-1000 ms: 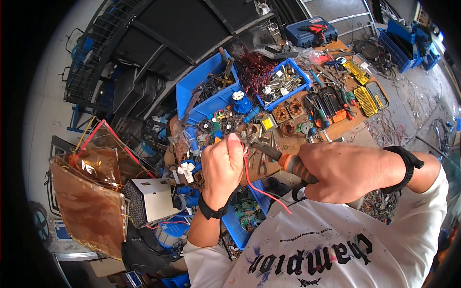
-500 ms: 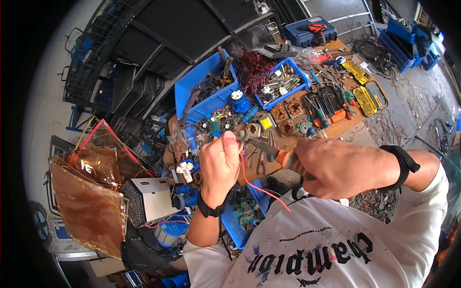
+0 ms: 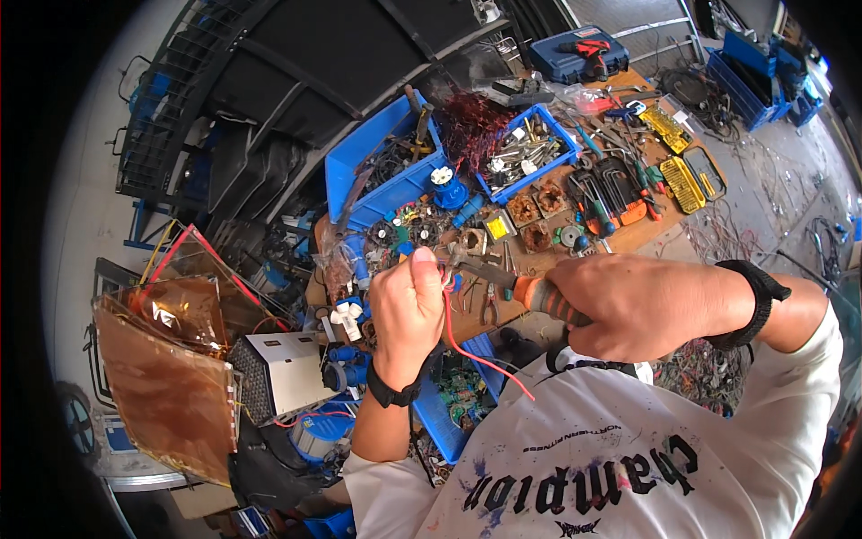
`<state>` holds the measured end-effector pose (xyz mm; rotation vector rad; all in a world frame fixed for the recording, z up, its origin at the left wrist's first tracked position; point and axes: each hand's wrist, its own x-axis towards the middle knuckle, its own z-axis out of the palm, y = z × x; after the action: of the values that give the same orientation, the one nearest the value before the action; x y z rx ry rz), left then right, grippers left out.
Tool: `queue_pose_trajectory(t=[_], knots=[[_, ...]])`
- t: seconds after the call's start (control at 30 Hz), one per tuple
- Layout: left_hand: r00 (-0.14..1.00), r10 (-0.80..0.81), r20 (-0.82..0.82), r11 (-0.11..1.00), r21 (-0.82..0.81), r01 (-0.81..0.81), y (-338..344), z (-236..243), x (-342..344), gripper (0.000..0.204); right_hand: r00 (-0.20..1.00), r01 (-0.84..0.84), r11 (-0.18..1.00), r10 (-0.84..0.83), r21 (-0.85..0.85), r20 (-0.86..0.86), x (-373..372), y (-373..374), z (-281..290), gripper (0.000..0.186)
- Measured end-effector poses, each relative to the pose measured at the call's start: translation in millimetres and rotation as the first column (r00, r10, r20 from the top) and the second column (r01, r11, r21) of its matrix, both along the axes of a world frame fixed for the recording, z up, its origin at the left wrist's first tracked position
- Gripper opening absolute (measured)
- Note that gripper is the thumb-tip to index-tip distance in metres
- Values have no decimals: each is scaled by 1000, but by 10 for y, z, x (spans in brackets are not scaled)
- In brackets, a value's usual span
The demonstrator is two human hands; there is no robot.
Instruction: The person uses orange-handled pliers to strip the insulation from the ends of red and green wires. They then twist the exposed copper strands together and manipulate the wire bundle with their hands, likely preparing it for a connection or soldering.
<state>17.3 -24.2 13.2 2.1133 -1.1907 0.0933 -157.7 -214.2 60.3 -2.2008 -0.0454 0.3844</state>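
My left hand (image 3: 406,305) is closed with its thumb on top, pinching the upper end of a red wire (image 3: 462,349). The wire hangs from beside the thumb and curves down to a loose end in front of my shirt. What else sits in this fist is hidden. In my right hand (image 3: 651,301) is a pair of pliers (image 3: 549,301) with orange and grey handles, gripped from above. Its metal jaws point left and meet the wire's upper end right next to my left thumb; the exact bite is too small to tell.
Behind my hands a cluttered wooden workbench (image 3: 633,235) bears a blue bin (image 3: 386,196), a blue tray of metal parts (image 3: 575,154), hex keys (image 3: 615,193), yellow bit cases (image 3: 682,186) and a red drill (image 3: 593,56) on a blue case. A copper-coloured panel (image 3: 166,377) stands at left.
Both hands have shifted slightly, the left one a little leftward. The pliers' handles show more, and the wire's loose end has swung slightly left.
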Motion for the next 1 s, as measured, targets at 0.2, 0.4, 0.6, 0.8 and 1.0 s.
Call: queue_pose_trajectory(t=[0.2,0.4,0.6,0.8,1.0], knots=[[1000,-16,-7,1000,5,16,25,7,21,41,1000,-5,1000,5,-9,-9,37,25,46,22],[1000,-8,-21,999,-44,7,50,12,44,41,987,45,995,-30,-91,157,30,111,-78,17],[997,-7,-76,998,-55,3,89,25,21,43,968,114,988,-86,-109,238,46,180,-167,19],[993,3,-117,991,-131,-19,94,-14,33,44,950,117,989,-84,-92,301,72,175,-187,25],[995,31,-96,988,-147,-45,106,-45,29,44,970,89,991,-63,-102,235,28,148,-117,27]])
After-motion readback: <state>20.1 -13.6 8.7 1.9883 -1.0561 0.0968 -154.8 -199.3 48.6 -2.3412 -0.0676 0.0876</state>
